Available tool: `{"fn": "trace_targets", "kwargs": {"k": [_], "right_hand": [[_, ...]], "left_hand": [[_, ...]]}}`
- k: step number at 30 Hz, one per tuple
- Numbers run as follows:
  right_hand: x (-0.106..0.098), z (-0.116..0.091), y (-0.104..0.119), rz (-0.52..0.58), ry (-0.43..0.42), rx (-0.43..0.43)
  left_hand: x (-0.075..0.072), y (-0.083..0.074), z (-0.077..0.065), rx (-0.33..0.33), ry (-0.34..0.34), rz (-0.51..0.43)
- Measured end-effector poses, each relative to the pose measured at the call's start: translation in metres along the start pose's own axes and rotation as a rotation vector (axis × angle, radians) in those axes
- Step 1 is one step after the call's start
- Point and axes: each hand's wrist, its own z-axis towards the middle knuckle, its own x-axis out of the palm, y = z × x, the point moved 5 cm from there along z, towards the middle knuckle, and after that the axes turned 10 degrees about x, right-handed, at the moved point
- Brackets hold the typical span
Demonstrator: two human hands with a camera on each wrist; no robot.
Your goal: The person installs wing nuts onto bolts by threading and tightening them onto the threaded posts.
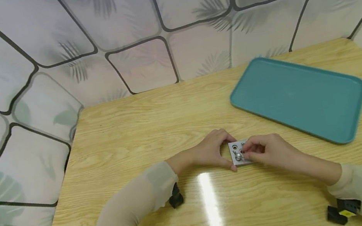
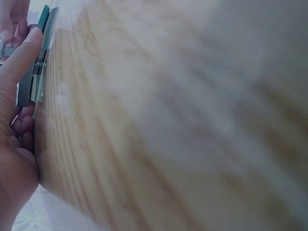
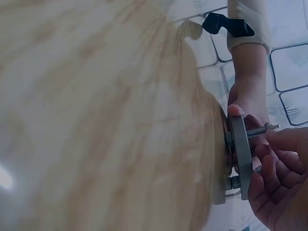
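Plate [image 3: 242, 159]: on the table [image 1: 134, 127], off the tray's near-left side and apart from the tray [image 1: 301, 97]; a bolt [image 3: 256, 131] stands out from its face, and nuts [image 3: 233, 183] show on its table side.
Left hand [image 1: 212, 150]: on the side of the plate away from the tray, gripping the plate, thumb at the near corner and fingers at the far one.
Right hand [image 1: 274, 149]: just nearer than the tray, fingers bent, tips seemingly pinching the bolt's outer end; the full contact is partly hidden.
Step in hand: apparently finger work on the bolt while the plate is steadied; whether tightening or loosening, I cannot tell.
Next move's needs: likely a firm left hold and small, controlled turns by the right fingertips, keeping the bolt straight.
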Motion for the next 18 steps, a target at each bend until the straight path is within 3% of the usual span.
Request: {"fn": "trace_targets", "kwargs": {"k": [18], "right_hand": [[0.0057,0.0032,0.0048,-0.005,0.004,0.022]], "left_hand": [[-0.0006,-0.0002,0.0003,0.021,-0.008,-0.013]]}}
